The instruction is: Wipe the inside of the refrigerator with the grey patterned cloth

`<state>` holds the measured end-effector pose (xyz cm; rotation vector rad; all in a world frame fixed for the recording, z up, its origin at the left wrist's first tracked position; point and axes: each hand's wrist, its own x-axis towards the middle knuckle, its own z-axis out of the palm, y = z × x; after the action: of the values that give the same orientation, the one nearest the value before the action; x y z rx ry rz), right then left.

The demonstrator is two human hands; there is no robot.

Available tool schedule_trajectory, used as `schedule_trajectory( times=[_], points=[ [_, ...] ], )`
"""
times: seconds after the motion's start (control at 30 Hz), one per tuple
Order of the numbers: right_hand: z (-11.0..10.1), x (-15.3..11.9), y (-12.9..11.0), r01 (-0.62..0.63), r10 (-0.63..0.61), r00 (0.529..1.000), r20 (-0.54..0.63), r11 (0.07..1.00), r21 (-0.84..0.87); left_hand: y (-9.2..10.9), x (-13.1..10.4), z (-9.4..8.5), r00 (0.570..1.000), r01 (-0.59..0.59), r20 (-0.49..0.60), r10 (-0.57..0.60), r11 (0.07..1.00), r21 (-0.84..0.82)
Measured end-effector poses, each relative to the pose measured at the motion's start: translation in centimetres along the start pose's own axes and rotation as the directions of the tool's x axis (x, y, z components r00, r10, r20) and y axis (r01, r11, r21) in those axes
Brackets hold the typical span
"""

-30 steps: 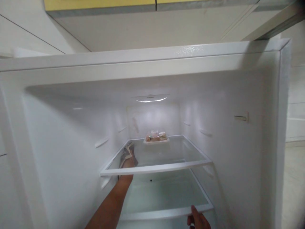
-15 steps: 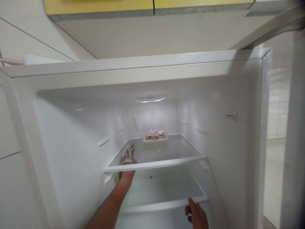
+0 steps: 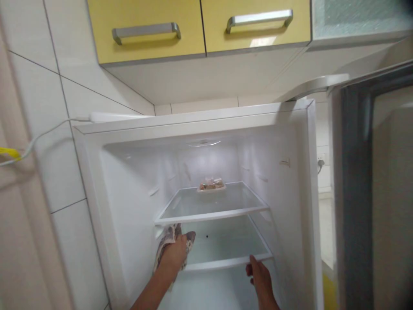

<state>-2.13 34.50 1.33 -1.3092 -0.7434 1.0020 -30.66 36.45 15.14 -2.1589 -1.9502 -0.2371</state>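
Note:
In the head view, my left hand [image 3: 177, 254] is closed around a patterned grey-and-white cloth [image 3: 166, 241]. The bunched cloth hangs at the left side of the fridge, by the front edge of the middle glass shelf [image 3: 229, 243] and below the upper shelf [image 3: 213, 206]. My right hand [image 3: 260, 275] is at the right end of the middle shelf's front rim, one finger up against the rim and the others curled below it. It looks closed on that rim, though the contact is partly hidden.
A wrapped food tray [image 3: 211, 186] sits at the back of the upper shelf. The open fridge door [image 3: 358, 193] stands at the right. Yellow cupboards [image 3: 148, 47] with metal handles hang above the fridge. A white cable [image 3: 53, 127] runs along the tiled wall at the left.
My left hand has drawn the cloth forward and down from beneath the upper shelf. My right hand stays at the middle shelf's rim. The view has pulled back and shows more cupboard and door.

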Motion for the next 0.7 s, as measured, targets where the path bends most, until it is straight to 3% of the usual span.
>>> schedule_trajectory(
  times=[0.1,0.3,0.5,0.6,0.7],
  points=[
    [-0.1,0.0,-0.3,0.002,-0.002,1.0,0.015,1.0,-0.016,0.3,-2.5,-0.3,1.0,-0.025,0.008,0.025,0.999,-0.047],
    [0.2,-0.2,-0.5,-0.016,0.016,1.0,0.003,1.0,0.017,-0.8,-5.3,0.8,1.0,-0.022,0.008,0.027,0.937,-0.349],
    [0.7,-0.2,-0.2,-0.045,0.046,0.999,-0.011,0.995,0.086,-1.0,-3.5,1.5,0.997,0.025,0.073,0.007,0.899,-0.438],
    [0.9,0.0,0.3,-0.033,0.034,0.999,-0.013,0.993,0.113,0.8,-2.2,1.5,0.997,-0.014,0.065,0.045,0.908,-0.418],
    [1.0,0.2,0.7,-0.012,0.015,1.0,-0.027,0.993,0.122,4.0,-1.0,1.3,0.984,-0.061,0.126,0.124,0.908,-0.414]
  ],
)
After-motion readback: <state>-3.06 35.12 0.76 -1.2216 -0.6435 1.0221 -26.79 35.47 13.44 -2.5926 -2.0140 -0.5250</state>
